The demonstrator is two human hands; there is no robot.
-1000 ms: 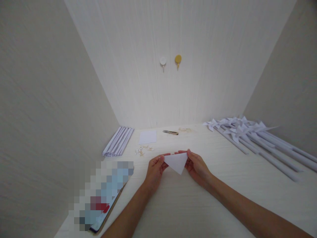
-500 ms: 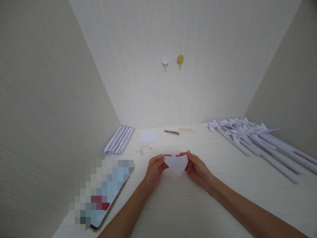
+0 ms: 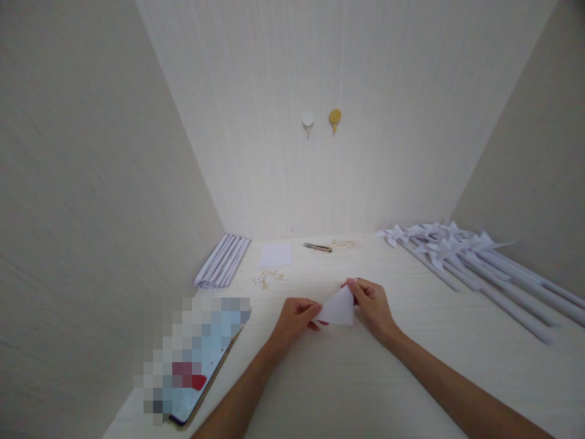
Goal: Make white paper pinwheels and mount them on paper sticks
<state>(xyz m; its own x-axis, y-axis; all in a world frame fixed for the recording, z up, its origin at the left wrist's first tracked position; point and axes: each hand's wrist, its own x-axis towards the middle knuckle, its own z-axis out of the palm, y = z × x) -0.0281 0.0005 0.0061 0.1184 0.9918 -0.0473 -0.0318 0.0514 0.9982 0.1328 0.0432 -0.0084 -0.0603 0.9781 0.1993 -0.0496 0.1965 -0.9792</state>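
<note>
A small white paper triangle (image 3: 339, 308) lies between my two hands over the pale wooden table (image 3: 347, 378). My left hand (image 3: 295, 317) pinches its lower left corner. My right hand (image 3: 373, 305) holds its upper right tip between thumb and fingers. The triangle now points up and to the right, with its long side low near the table.
A bundle of rolled white paper sticks (image 3: 222, 261) lies at the back left. A white paper square (image 3: 275, 255), a utility knife (image 3: 317, 247) and small scraps (image 3: 269, 278) sit behind my hands. Several paper pinwheels on sticks (image 3: 461, 253) fill the right. A blurred tablet (image 3: 194, 360) lies front left.
The triangle was held with its flat edge on top and point down; now it is turned, tip up at my right hand. Both hands have dropped slightly toward the table.
</note>
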